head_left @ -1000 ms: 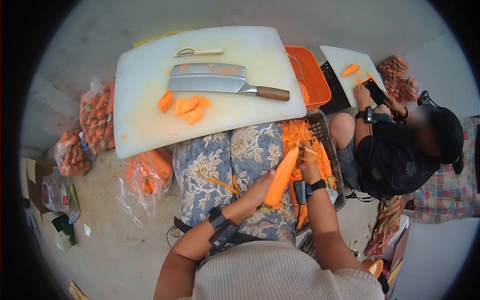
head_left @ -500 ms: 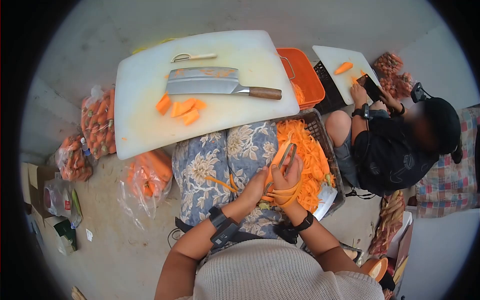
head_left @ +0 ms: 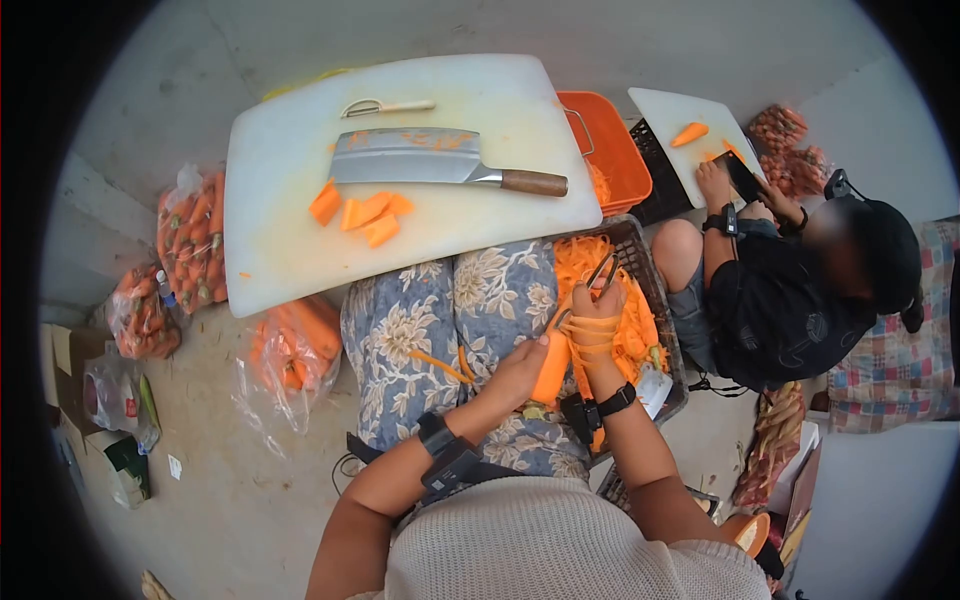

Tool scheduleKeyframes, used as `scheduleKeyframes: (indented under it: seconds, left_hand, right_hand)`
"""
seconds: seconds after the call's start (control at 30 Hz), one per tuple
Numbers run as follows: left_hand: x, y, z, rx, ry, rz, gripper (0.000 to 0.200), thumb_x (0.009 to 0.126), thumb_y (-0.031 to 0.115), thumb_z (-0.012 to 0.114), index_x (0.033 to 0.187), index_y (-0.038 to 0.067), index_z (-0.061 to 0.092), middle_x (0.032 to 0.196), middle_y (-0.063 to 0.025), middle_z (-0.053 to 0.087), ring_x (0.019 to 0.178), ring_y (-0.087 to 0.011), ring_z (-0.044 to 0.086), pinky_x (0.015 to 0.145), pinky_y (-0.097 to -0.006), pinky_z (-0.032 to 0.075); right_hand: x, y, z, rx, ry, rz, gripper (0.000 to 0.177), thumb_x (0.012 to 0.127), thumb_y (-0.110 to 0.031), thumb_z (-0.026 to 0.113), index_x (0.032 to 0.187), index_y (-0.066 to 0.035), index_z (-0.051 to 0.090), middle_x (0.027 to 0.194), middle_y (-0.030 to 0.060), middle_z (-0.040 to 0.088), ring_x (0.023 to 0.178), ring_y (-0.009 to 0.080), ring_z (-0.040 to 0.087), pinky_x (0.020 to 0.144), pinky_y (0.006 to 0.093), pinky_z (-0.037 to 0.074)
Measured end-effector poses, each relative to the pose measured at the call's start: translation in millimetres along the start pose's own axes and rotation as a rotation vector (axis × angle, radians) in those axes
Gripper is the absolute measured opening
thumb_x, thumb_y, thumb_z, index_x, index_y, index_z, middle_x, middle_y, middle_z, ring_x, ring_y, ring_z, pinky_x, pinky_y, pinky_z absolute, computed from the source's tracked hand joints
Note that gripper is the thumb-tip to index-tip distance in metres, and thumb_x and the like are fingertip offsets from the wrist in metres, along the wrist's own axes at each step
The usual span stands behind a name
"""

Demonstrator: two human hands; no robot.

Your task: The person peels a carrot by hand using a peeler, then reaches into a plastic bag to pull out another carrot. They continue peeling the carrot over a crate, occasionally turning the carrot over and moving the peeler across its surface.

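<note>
My left hand (head_left: 519, 372) is closed round the lower part of a peeled orange carrot (head_left: 553, 368) above my lap. Just right of the carrot, my right hand (head_left: 598, 308) is wrapped round a peeler (head_left: 603, 272), whose metal end shows above the fingers. Long thin orange peels (head_left: 592, 335) hang across the back of that hand. Beneath it, a black crate (head_left: 676, 362) holds a heap of carrot peels (head_left: 633, 335). A few peel strips lie on the flowered cloth (head_left: 489, 290) over my legs.
A cutting board (head_left: 290, 230) in front bears a cleaver (head_left: 405, 157), carrot pieces (head_left: 378, 225) and another peeler (head_left: 409, 105). Behind the crate is an orange tub (head_left: 625, 150). Bagged carrots (head_left: 192, 240) stand left. At right a person (head_left: 790, 300) holds a dark blade by a smaller board (head_left: 690, 165).
My right hand has moved up and away from my left hand with the peeler. The carrot now stands more upright in my left hand.
</note>
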State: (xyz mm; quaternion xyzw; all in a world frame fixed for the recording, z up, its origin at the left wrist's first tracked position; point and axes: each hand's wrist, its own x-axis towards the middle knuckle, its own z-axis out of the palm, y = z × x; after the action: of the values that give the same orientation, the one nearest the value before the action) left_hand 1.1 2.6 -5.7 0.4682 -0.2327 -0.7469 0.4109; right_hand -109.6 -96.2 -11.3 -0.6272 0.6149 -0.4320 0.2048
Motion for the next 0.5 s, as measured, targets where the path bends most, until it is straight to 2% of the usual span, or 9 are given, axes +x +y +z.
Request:
scheduleKeyframes:
  seconds: [0.03,0.07,0.17,0.27,0.33,0.4,0.47,0.5]
  left_hand:
    - [-4.1,7.2,4.5,-0.060,0.014,-0.012,0.045,0.094,0.040,0.034,0.105,-0.002,0.047,0.084,-0.0092,0.056,0.067,-0.0150,0.058,0.055,-0.0271,0.050]
    - [-5.8,11.3,6.8,-0.121,0.027,-0.023,0.048,0.092,0.043,0.037,0.103,-0.003,0.047,0.080,-0.0091,0.056,0.066,-0.0151,0.058,0.055,-0.0274,0.049]
    - [-0.3,8.2,3.9,-0.176,0.004,-0.053,0.049,0.092,0.042,0.039,0.105,-0.004,0.045,0.083,-0.0105,0.055,0.063,-0.0171,0.058,0.048,-0.0286,0.050]
    - [-6.8,16.9,5.7,-0.215,-0.029,-0.087,0.049,0.092,0.041,0.040,0.107,-0.004,0.044,0.085,-0.0110,0.055,0.064,-0.0173,0.058,0.050,-0.0293,0.051]
    - [-8.6,19.5,7.0,-0.214,-0.027,-0.096,0.047,0.092,0.040,0.039,0.108,-0.004,0.044,0.085,-0.0107,0.054,0.065,-0.0171,0.058,0.051,-0.0289,0.051]
    - [-9.3,21.3,8.0,-0.214,-0.025,-0.101,0.045,0.093,0.039,0.038,0.109,-0.003,0.044,0.086,-0.0104,0.054,0.065,-0.0170,0.058,0.053,-0.0286,0.051]
    - [-9.6,22.5,8.8,-0.215,-0.006,-0.124,0.045,0.093,0.038,0.039,0.110,-0.003,0.044,0.086,-0.0102,0.054,0.065,-0.0167,0.058,0.053,-0.0286,0.051]
    - [-8.8,20.4,8.1,-0.214,-0.007,-0.123,0.045,0.093,0.038,0.039,0.110,-0.003,0.044,0.086,-0.0102,0.054,0.065,-0.0167,0.058,0.053,-0.0286,0.051]
  right_hand:
    - [8.6,3.8,1.1,0.012,0.002,0.086,0.025,0.069,-0.013,0.062,0.080,0.002,0.046,0.087,0.0160,0.048,0.094,0.0319,0.043,0.081,0.0383,0.037]
    - [10.8,6.5,3.6,0.011,-0.002,0.086,0.025,0.069,-0.013,0.062,0.080,0.002,0.046,0.087,0.0160,0.048,0.094,0.0319,0.043,0.081,0.0383,0.037]
    - [16.3,14.4,7.4,-0.091,-0.053,0.018,0.022,0.069,-0.014,0.061,0.078,0.003,0.048,0.086,0.0164,0.048,0.088,0.0309,0.044,0.079,0.0376,0.037]
    - [32.9,37.4,12.4,-0.081,-0.043,0.117,0.027,0.068,-0.017,0.061,0.077,0.004,0.048,0.087,0.0177,0.048,0.086,0.0306,0.046,0.078,0.0383,0.038]
    - [46.5,77.2,16.4,0.008,-0.186,0.452,0.033,0.066,-0.022,0.062,0.078,0.006,0.049,0.085,0.0184,0.048,0.082,0.0304,0.047,0.076,0.0401,0.040]
    - [45.3,87.8,22.5,-0.002,-0.152,0.415,0.036,0.065,-0.024,0.061,0.076,0.008,0.049,0.083,0.0202,0.049,0.078,0.0307,0.050,0.071,0.0414,0.042]
    - [45.1,94.6,30.5,0.047,0.038,0.265,0.023,0.071,-0.018,0.056,0.059,-0.001,0.047,0.052,0.0036,0.046,0.043,0.0116,0.044,0.042,0.0262,0.037]
    - [47.9,102.6,31.6,0.048,0.040,0.264,0.023,0.071,-0.018,0.056,0.059,-0.001,0.047,0.052,0.0036,0.046,0.043,0.0116,0.044,0.042,0.0262,0.037]
